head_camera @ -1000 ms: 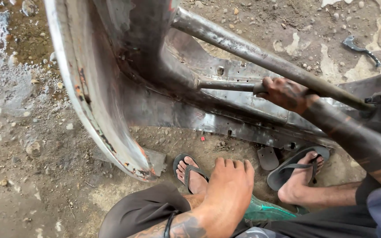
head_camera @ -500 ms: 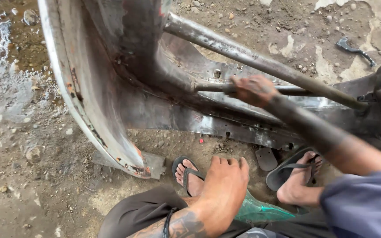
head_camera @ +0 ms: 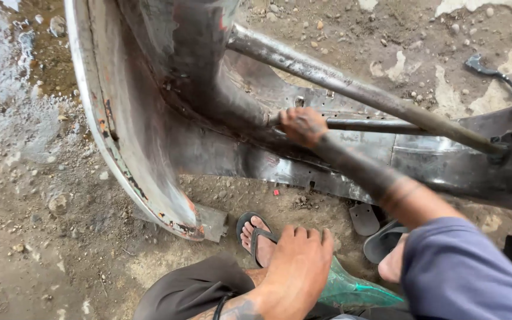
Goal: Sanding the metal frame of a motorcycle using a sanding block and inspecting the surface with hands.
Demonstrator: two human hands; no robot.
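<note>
Fingers on the thin rod

Fingers of the right hand curled closed round the near end of a thin metal rod. Grip looks full, knuckles up, hand dark with grime. Rod's long axis runs roughly level, from the fist out toward the right of view, where it passes behind a thicker diagonal bar. That bar slants from upper centre down to the right, and lies just above the fist.

Left hand low in view, fingers spread flat and loose, resting on the knee over dark trousers; it holds nothing. It sits well apart from the rod, so the right hand is the nearer by far.

Around them: large worn sheet-metal body shell, rusty along its curved edge, standing on a dirt floor. Foot in a black sandal just below the shell's lower panel. Second sandal to the right. Green crumpled plastic beside the knee. Small dark tool lying on the ground, upper right.
</note>
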